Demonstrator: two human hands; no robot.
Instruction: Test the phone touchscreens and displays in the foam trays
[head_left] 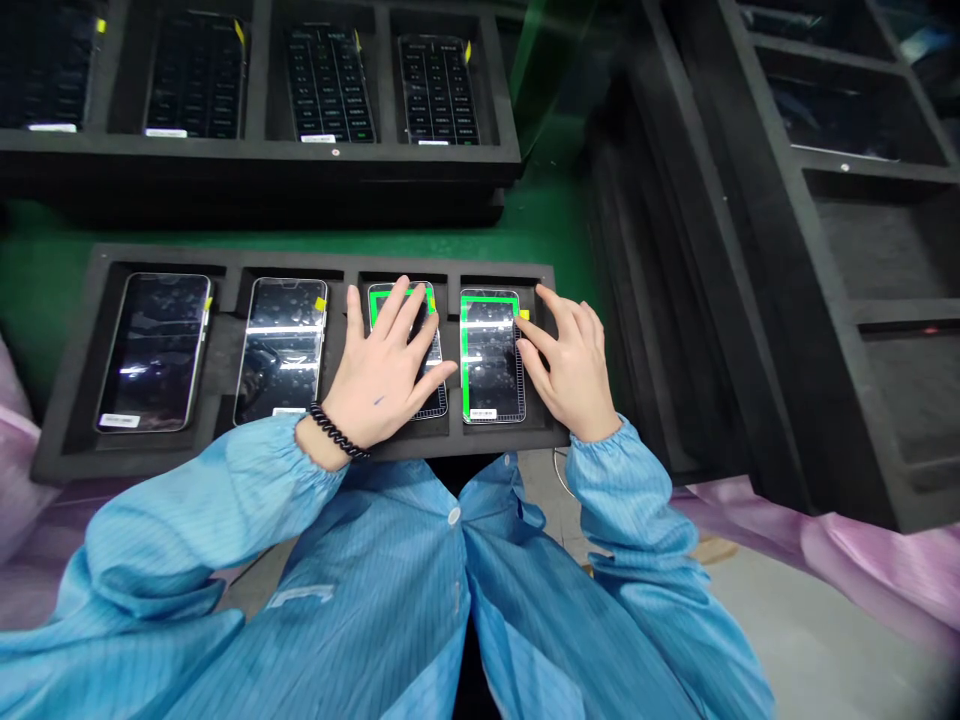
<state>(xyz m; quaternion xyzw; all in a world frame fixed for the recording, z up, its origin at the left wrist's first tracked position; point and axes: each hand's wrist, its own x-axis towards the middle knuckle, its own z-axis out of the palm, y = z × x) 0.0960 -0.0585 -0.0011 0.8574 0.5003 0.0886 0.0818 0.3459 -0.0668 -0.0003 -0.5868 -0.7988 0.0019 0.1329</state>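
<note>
A black foam tray (225, 440) lies in front of me with phones in its compartments. My left hand (386, 365) rests spread over the third phone (433, 400), hiding much of its screen; a green band shows along its top. My right hand (574, 360) is at the right edge of the rightmost phone (491, 360), fingers apart, fingertips near its yellow tab (524, 315). That screen has a green band on its top and left side. Two phones with dark screens, the leftmost phone (154, 350) and the second phone (281, 345), lie to the left.
Behind, across a strip of green table (300, 240), a stack of black foam trays (255, 152) holds several phones showing rows of text. More stacked foam trays (750, 230) stand at the right. Pink cloth (862, 560) shows on both sides.
</note>
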